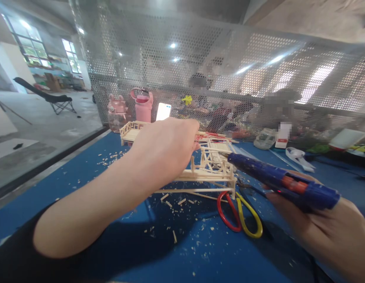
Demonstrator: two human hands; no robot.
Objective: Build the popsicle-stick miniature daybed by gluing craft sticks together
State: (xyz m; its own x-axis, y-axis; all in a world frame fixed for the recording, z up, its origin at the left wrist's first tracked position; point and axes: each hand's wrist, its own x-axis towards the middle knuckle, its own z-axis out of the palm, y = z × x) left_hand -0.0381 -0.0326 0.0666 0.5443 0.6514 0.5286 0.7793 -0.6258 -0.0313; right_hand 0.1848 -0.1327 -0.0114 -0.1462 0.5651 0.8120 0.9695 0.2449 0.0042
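Note:
My right hand (326,224) is wrapped round a dark blue hot glue gun (259,169), whose nozzle points left over a small model made of pale wooden sticks (211,175). My left hand (167,141) reaches across the model with its fingers pinched together. From those fingertips a thin wooden stick (213,149) runs right toward the nozzle; its near end is hidden by the hand. Below the model's right end lie scissors with one red handle (222,214) and one yellow handle (255,226). The scissor blades are mostly hidden.
Wood scraps (175,236) litter the blue table (126,247). Behind the model are red-tipped sticks (217,137), a lit phone (164,111), and two pink bottles (143,108). A glass jar (264,138) and white ribbon (298,157) sit right. A perforated metal screen (158,51) closes the back, people beyond it.

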